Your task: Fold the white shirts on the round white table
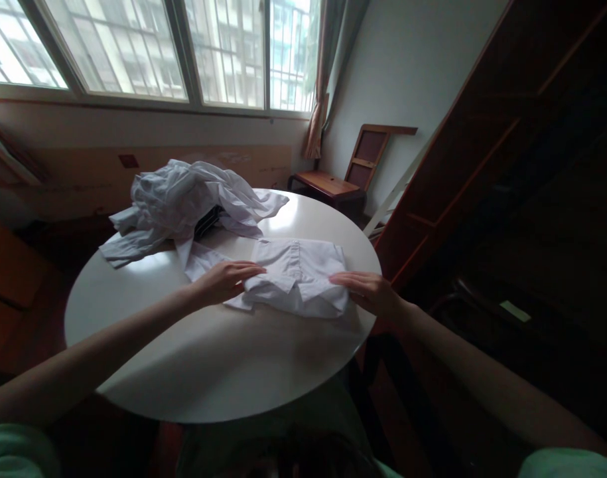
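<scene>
Left hand (227,279): flat, fingers extended, pressing left edge of folded shirt (297,273), frame centre. Right hand (365,290): open, palm down, on shirt's right edge. Bench (208,358): round, white.

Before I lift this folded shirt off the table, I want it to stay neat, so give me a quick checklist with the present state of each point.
1. Left hand flat on the folded shirt's left edge: ok.
2. Right hand flat on its right edge: ok.
3. Fold looks compact, collar on the near side: ok.
4. Shirt fully on the table: cannot tell; its right side lies close to the rim.
5. Shirt clear of the pile of unfolded clothes: not ok; a loose white piece from the pile reaches its left side.
</scene>
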Demonstrator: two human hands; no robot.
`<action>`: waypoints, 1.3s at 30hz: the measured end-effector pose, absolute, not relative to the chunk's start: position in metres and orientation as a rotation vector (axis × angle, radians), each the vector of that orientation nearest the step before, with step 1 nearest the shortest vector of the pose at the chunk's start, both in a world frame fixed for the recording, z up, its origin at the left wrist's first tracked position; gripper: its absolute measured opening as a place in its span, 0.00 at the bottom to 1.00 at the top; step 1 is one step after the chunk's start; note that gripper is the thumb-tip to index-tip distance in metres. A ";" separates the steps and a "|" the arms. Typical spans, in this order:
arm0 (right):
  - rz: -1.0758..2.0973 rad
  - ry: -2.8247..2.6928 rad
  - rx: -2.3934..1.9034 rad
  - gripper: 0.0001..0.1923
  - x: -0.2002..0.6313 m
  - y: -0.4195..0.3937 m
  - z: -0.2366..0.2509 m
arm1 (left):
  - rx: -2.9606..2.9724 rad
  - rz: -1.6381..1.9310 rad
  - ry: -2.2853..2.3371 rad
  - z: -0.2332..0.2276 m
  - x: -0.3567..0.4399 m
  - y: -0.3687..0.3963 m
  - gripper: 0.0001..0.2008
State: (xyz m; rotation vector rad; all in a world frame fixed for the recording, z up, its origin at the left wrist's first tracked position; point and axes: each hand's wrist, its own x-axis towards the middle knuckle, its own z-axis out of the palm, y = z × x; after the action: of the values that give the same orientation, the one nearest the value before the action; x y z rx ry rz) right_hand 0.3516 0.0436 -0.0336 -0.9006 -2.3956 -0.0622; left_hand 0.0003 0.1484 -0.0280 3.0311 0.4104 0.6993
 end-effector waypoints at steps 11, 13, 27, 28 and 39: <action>-0.086 -2.141 -1.101 0.15 0.357 0.061 -0.012 | 2.969 0.972 0.549 -0.020 0.022 0.158 0.18; -0.037 -2.298 -1.036 0.16 0.355 0.052 -0.026 | 3.019 0.773 0.402 -0.027 0.015 0.154 0.20; -0.168 -2.381 -1.423 0.07 0.333 0.029 -0.044 | 3.076 0.441 0.409 -0.023 0.022 0.140 0.22; -0.146 -2.319 -1.497 0.07 0.326 0.029 -0.043 | 3.057 0.553 0.455 -0.020 0.026 0.147 0.20; 0.793 -1.784 -1.050 0.21 0.294 0.076 0.002 | 1.576 1.034 1.224 -0.015 0.037 0.209 0.18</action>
State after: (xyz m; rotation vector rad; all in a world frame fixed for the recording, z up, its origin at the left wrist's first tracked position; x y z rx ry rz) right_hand 0.2942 0.0758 0.0023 -1.0497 -1.7835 0.7927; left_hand 0.0371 0.2085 -0.0152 1.5759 1.2236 1.0337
